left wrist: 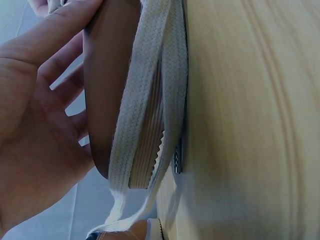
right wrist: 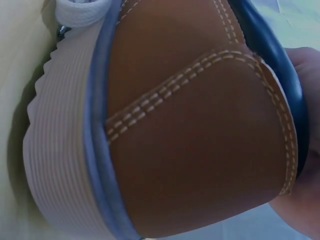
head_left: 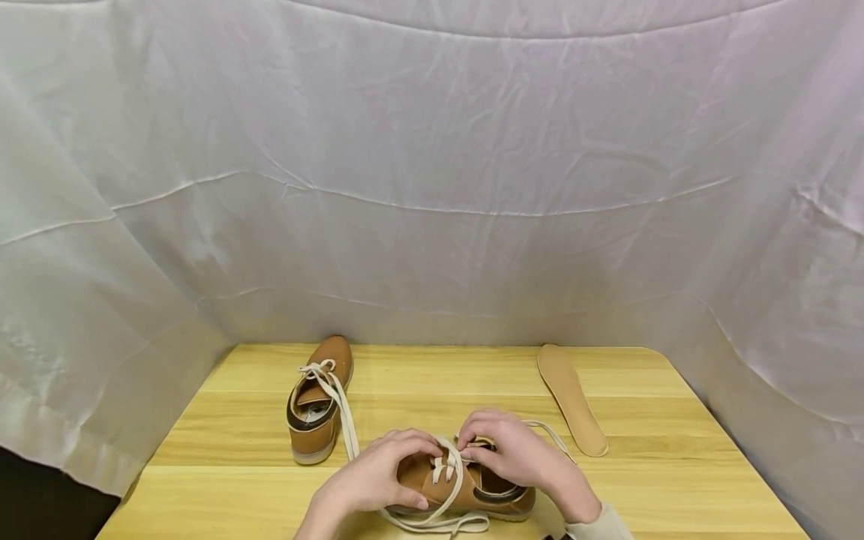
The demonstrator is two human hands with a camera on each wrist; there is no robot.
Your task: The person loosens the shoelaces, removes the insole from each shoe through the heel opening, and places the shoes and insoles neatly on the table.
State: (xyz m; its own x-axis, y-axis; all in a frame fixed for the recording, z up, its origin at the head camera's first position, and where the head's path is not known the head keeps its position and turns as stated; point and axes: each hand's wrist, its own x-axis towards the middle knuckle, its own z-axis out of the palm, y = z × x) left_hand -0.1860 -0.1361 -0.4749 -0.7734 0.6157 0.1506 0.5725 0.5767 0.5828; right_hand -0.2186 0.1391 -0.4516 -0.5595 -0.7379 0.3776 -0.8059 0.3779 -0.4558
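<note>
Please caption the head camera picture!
Left hand gripping a smooth brown shoe, right hand at its flat cream laces, on a yellow wooden table.

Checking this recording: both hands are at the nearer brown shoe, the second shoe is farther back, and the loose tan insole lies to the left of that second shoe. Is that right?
One slip: the insole lies to the right of the second shoe, on the right side of the table, as the head view shows. The rest stands.
</note>
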